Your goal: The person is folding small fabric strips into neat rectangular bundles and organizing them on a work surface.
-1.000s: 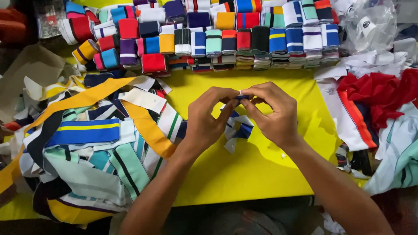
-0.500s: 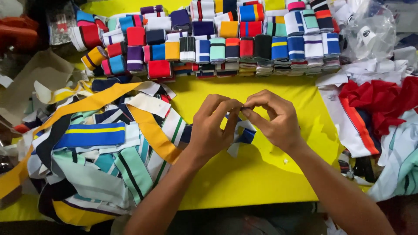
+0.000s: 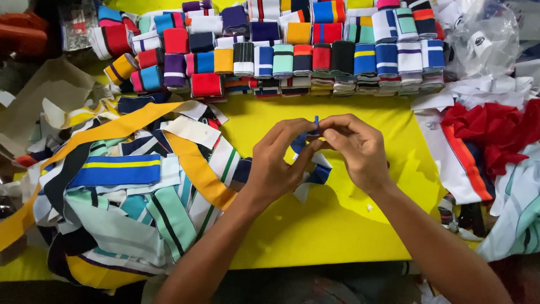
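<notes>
I see the yellow table (image 3: 349, 225) filling most of the view, its bare middle under my hands. On its left side sprawls a big loose heap of knit strips (image 3: 129, 197), striped in orange, white, mint, navy and blue, some draped over others and hanging past the near edge. Along the far edge stand rows of folded knit bands (image 3: 292, 53) in many colours, packed side by side and stacked in tiers. To the right lies a pile of red and white fabric (image 3: 484, 141), with a clear plastic bag (image 3: 481, 36) behind it in the corner.

My left hand (image 3: 275, 166) and my right hand (image 3: 360, 149) meet over the table's centre, fingertips touching. Between them I hold a small blue and white striped strip (image 3: 316, 169): both hands have thumb and fingers closed on its upper end, pinching it, where a blue tip pokes up just above my fingers. The rest of the strip hangs below my palms, down to the yellow surface, just beside the heap's right edge.
</notes>
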